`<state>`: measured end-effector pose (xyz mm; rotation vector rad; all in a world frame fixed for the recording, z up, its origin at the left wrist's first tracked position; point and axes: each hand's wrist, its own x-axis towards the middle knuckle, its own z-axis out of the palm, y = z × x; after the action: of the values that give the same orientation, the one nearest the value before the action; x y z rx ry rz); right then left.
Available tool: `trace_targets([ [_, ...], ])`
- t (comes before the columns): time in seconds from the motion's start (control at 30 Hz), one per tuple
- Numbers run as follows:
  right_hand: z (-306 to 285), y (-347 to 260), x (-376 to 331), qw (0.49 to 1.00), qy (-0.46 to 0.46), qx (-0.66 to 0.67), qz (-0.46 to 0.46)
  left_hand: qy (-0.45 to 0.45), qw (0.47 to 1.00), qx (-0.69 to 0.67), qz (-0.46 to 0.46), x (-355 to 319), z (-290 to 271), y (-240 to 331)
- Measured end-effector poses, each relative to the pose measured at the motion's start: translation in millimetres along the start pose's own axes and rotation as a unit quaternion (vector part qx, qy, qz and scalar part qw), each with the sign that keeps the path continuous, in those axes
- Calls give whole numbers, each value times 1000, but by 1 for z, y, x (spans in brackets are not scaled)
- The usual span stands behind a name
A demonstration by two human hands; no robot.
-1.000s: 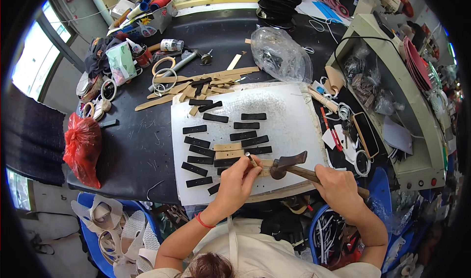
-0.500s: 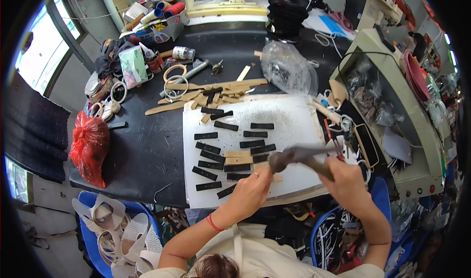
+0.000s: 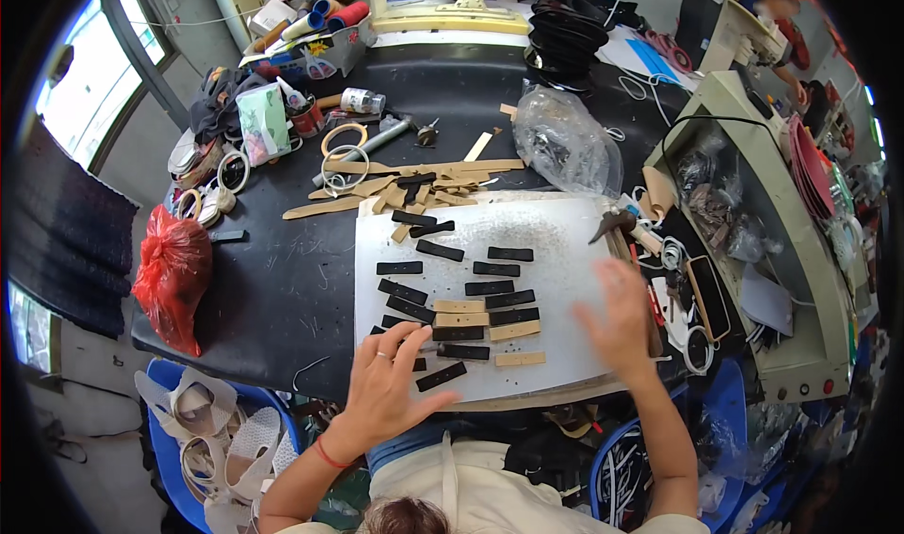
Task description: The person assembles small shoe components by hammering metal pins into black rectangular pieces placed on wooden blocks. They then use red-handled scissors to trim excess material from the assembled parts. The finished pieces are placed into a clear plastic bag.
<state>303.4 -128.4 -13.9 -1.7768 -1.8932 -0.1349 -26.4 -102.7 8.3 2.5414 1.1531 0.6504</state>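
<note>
Left hand (image 3: 381,383): spreading its fingers low over the near left part of the board (image 3: 560,275), partly covering some strips; whether the fingertips are touching them, I cannot tell.
Right hand (image 3: 621,327): hanging blurred over the board's right side, fingers parted, with nothing visible in its grasp.
Both hands: staying well apart from each other, neither clamping on anything that shows.
Black strips (image 3: 509,299): lying flat in loose columns on the board, several sitting just beside the left hand.
Tan strips (image 3: 520,358): lying among the black ones, three of them showing plainly between the two hands.
Hammer (image 3: 614,225): resting by the board's far right corner, its head pointing leftward; most of its handle is hiding from clear view.
Offcuts (image 3: 330,209): piling up on the bench (image 3: 282,299) just beyond the board's far edge.
Rings (image 3: 344,162): overlapping beside a metal tube (image 3: 386,138), behind the offcuts.
Clear bag (image 3: 570,143): slumping beyond the board's far right part.
Red bag (image 3: 172,275): standing knotted at the bench's left end.
Blue bin (image 3: 168,449): holding pale shoe parts (image 3: 254,449) below the bench's left edge.
Cabinet (image 3: 800,346): standing at right, holding plastic-wrapped bundles.
</note>
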Motion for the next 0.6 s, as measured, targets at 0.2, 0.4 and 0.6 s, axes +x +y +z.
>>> trace_targets([
  [0.2, 42, -64, 22, 974, -170, 77, -128, -25, 999, 26, 35, 22, 6, -35],
  [0.4, 84, -65, 74, 982, -128, 79, -112, 40, 997, 10, 59, 80, 24, -67],
  [0.6, 74, -51, 89, 986, -78, 146, -7, 100, 994, -22, 23, 107, 36, -70],
])
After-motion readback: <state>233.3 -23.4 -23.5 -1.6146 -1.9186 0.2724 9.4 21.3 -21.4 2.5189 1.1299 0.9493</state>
